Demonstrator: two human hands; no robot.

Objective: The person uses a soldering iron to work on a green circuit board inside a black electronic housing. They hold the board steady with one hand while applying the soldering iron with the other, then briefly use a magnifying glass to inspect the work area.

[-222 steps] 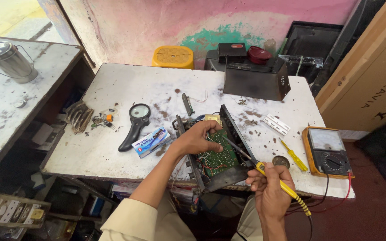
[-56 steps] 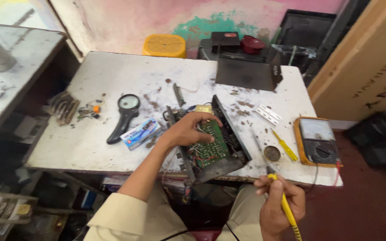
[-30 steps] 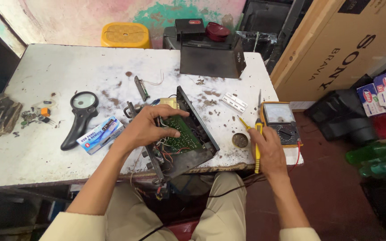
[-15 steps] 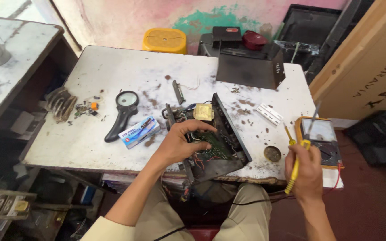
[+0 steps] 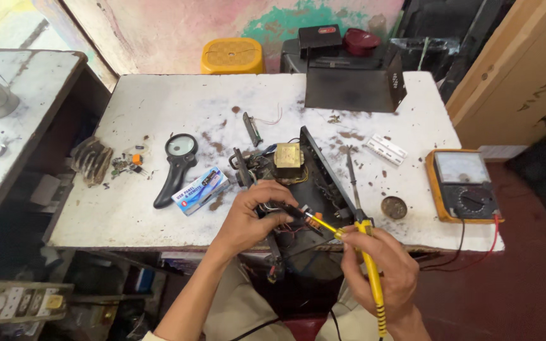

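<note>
two hands at the open circuit chassis (image 5: 298, 183) on the white table (image 5: 159, 113).
our left hand (image 5: 251, 218) curls over its near edge, gripping it; our right hand (image 5: 380, 268) is closed round a yellow soldering iron (image 5: 371, 271), tip at the wiring.

The left hand (image 5: 251, 218) covers part of the open chassis (image 5: 298, 189); the soldering iron (image 5: 368, 265) handle runs beyond the bottom edge.

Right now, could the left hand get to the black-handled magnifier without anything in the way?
Probably yes. The left hand grips wires on the open device, so it would have to let go first. Between it and the magnifier lies only a flat blue packet, low enough to pass over.
</note>
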